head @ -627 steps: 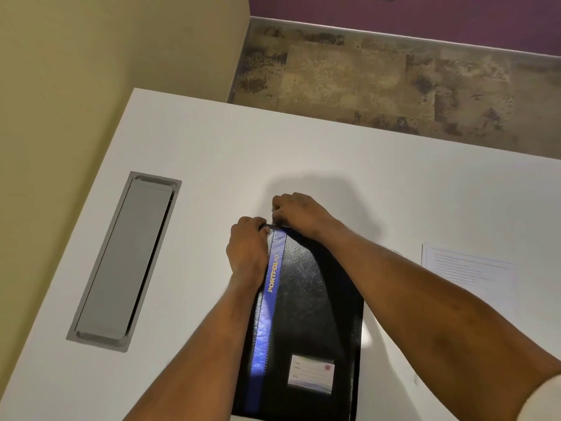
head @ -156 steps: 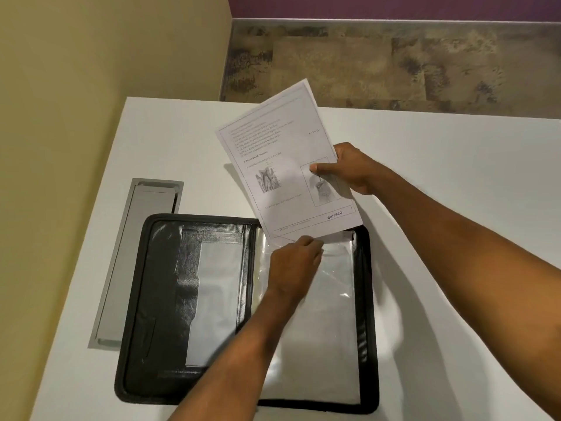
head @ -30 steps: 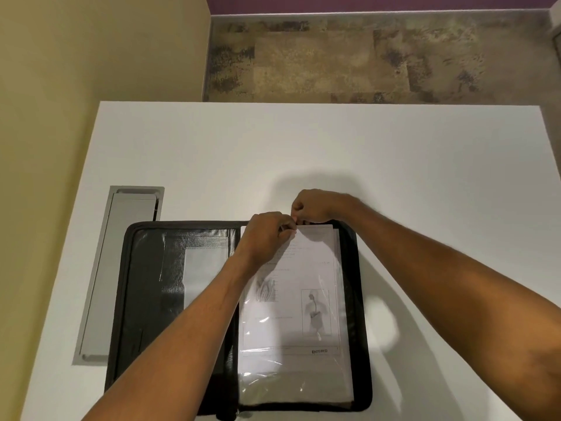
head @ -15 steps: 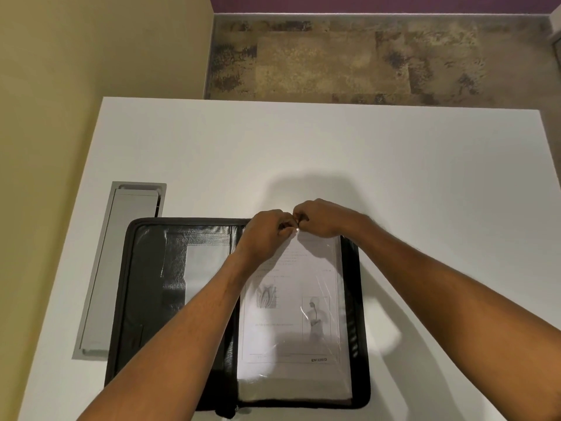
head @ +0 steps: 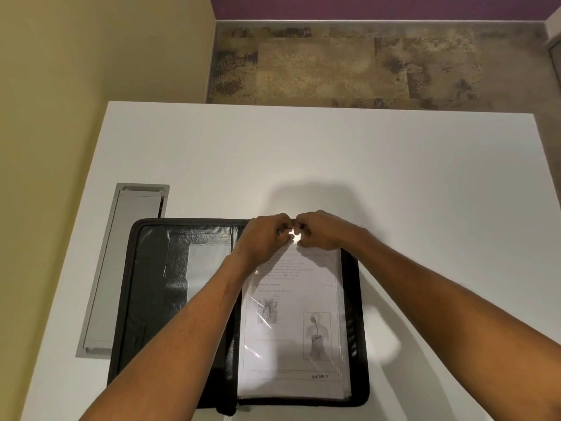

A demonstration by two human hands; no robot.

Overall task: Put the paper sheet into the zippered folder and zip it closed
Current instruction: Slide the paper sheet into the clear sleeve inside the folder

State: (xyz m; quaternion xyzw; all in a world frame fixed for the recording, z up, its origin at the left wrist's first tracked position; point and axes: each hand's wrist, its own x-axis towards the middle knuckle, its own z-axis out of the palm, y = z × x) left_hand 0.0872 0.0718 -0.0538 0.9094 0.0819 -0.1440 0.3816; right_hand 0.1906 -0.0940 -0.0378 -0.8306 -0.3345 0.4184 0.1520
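Observation:
The black zippered folder (head: 151,287) lies open flat on the white table. Its right half holds a clear plastic sleeve, and the printed paper sheet (head: 291,329) with two body diagrams sits inside that sleeve. My left hand (head: 264,235) and my right hand (head: 318,230) meet at the top edge of the sleeve, fingers pinched together on the plastic and the top of the sheet. The left half of the folder shows black leather pockets. The zipper runs around the outer rim and is undone.
A grey cable hatch (head: 121,268) is set into the white table (head: 394,192) left of the folder, partly under its corner. A yellow wall rises on the left. Mottled brown floor lies beyond the far table edge.
The sheet has slid fully down into the plastic sleeve. Both hands stayed pinched at the sleeve's top edge and shifted only slightly.

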